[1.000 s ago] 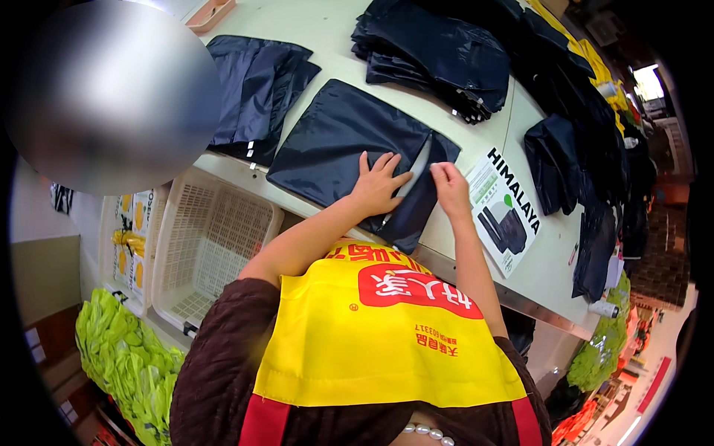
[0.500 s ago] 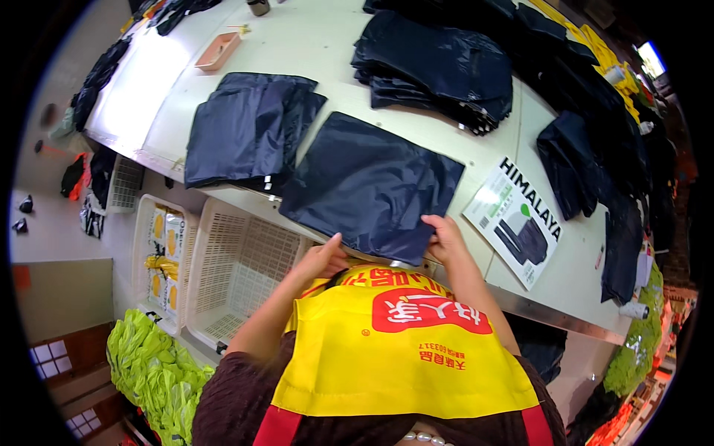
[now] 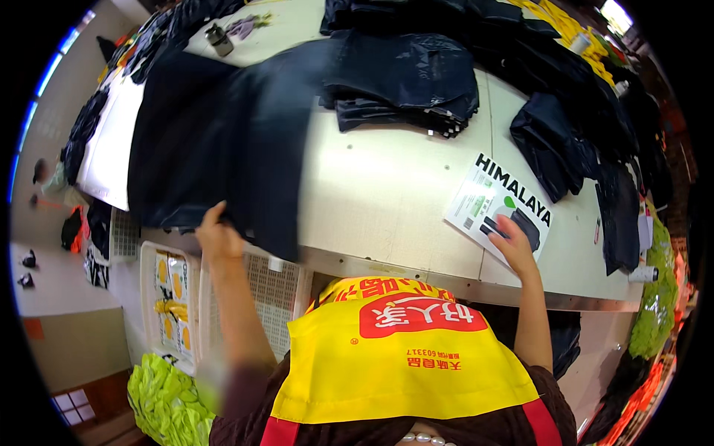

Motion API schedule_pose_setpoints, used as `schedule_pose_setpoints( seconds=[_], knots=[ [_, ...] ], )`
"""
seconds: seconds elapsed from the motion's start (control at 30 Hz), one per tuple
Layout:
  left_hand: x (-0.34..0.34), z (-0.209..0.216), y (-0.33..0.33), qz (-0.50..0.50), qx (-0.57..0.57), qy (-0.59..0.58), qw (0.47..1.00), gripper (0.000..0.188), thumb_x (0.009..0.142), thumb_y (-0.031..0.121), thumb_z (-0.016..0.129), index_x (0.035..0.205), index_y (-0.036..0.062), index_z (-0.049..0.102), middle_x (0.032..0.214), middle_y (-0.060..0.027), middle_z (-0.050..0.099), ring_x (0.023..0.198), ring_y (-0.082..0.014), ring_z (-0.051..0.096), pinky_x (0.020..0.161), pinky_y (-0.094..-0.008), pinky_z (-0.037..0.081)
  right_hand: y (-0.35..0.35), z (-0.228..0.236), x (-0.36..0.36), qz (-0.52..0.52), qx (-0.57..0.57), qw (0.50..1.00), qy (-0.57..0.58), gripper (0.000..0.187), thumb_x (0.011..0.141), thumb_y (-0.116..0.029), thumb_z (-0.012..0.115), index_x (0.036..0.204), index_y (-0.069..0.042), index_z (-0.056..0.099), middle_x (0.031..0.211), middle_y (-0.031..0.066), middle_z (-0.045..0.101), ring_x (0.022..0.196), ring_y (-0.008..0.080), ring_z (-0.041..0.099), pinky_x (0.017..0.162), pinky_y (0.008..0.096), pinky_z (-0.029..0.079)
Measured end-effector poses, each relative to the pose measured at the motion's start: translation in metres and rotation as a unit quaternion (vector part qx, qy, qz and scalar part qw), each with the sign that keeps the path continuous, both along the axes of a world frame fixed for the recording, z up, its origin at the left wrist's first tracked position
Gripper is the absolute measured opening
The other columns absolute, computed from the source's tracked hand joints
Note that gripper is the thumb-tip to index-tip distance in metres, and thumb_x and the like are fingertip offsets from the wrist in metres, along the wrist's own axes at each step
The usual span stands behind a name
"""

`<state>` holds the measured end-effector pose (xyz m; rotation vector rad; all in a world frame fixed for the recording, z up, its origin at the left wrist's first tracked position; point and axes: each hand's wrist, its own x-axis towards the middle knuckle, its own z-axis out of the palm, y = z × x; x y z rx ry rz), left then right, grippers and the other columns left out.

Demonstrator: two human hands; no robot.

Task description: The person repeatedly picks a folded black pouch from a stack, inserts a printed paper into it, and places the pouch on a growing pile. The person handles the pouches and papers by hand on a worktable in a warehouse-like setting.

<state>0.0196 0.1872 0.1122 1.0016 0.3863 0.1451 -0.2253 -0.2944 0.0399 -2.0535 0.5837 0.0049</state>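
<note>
My left hand [image 3: 219, 236] is closed at the near edge of a dark navy, smooth folded garment [image 3: 275, 141]. The garment lies over the left side of the white table, and its upper right part is blurred by motion. Beneath or beside it is a similar navy piece, though where one ends and the other begins I cannot tell. Over the lower part of a white printed sheet [image 3: 465, 197] with a picture of dark clothing is my right hand [image 3: 517, 249], its fingers apart. Whether they touch the sheet is unclear.
A stack of folded navy garments [image 3: 401, 74] stands at the back middle. Loose dark garments [image 3: 554, 145] lie to the right, by a white thread spool [image 3: 642, 274]. A dark bottle [image 3: 219, 40] stands far left. White plastic baskets [image 3: 301, 286] sit below the table's front edge [image 3: 416, 271].
The navy garment has gone from between both hands to the left, over the left pile, with my left hand. My right hand has let go of it and moved right over the printed sheet.
</note>
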Motion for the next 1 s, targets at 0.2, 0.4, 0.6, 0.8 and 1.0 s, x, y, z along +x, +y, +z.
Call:
schedule_pose_setpoints(
  seconds=[0.2, 0.4, 0.6, 0.8, 1.0],
  knots=[
    [0.094, -0.124, 0.155, -0.004, 0.040, 0.142, 0.989, 0.019, 0.076, -0.004, 0.059, 0.093, -0.0033, 0.051, 0.091, -0.0103, 0.056, 0.080, -0.0236, 0.057, 0.068, -0.0329, 0.049, -0.042, -0.010, -0.071, 0.070, -0.331, 0.915, 0.221, 0.089, 0.066, -0.028, 0.076, 0.137, 0.002, 0.032, 0.144, 0.0232, 0.028, 0.135, 0.0337, 0.025, 0.107, 0.0430, 0.024],
    [0.125, -0.119, 0.073, 0.312, 0.735, -0.038, 0.601, 0.071, 0.071, 0.026, 0.072, 0.125, -0.0103, 0.042, 0.123, -0.0272, 0.048, 0.114, -0.0388, 0.047, 0.101, -0.0454, 0.032, -0.054, -0.027, -0.092, 0.113, -0.345, 0.910, 0.201, 0.068, 0.072, -0.019, 0.071, 0.129, 0.003, 0.042, 0.138, 0.0231, 0.037, 0.129, 0.0316, 0.036, 0.102, 0.0407, 0.034],
    [0.125, -0.081, -0.211, -0.148, 0.582, -0.449, 0.662, 0.032, 0.071, 0.010, 0.071, 0.102, 0.0060, 0.064, 0.100, -0.0096, 0.065, 0.104, -0.0302, 0.056, 0.091, -0.0399, 0.040, -0.050, -0.026, -0.096, 0.168, -0.480, 0.857, 0.082, 0.022, 0.076, -0.001, 0.050, 0.097, -0.003, 0.058, 0.100, 0.0136, 0.064, 0.085, 0.0305, 0.063, 0.070, 0.0388, 0.050],
    [0.139, -0.116, -0.341, -0.226, 0.731, -0.438, 0.471, 0.024, 0.081, 0.021, 0.062, 0.102, 0.0101, 0.064, 0.098, -0.0069, 0.066, 0.103, -0.0241, 0.058, 0.086, -0.0428, 0.041, -0.048, -0.031, -0.106, 0.142, -0.509, 0.848, 0.033, 0.014, 0.073, -0.007, 0.060, 0.086, -0.006, 0.059, 0.089, 0.0083, 0.065, 0.066, 0.0257, 0.062, 0.059, 0.0346, 0.049],
    [0.136, -0.085, -0.329, -0.291, 0.697, -0.361, 0.547, 0.018, 0.086, 0.023, 0.055, 0.092, 0.0109, 0.066, 0.087, -0.0102, 0.066, 0.080, -0.0277, 0.063, 0.071, -0.0399, 0.048, -0.034, -0.033, -0.108, 0.103, -0.459, 0.881, -0.057, 0.019, 0.076, -0.006, 0.059, 0.095, -0.004, 0.063, 0.097, 0.0146, 0.065, 0.090, 0.0295, 0.064, 0.073, 0.0362, 0.053]
  ],
)
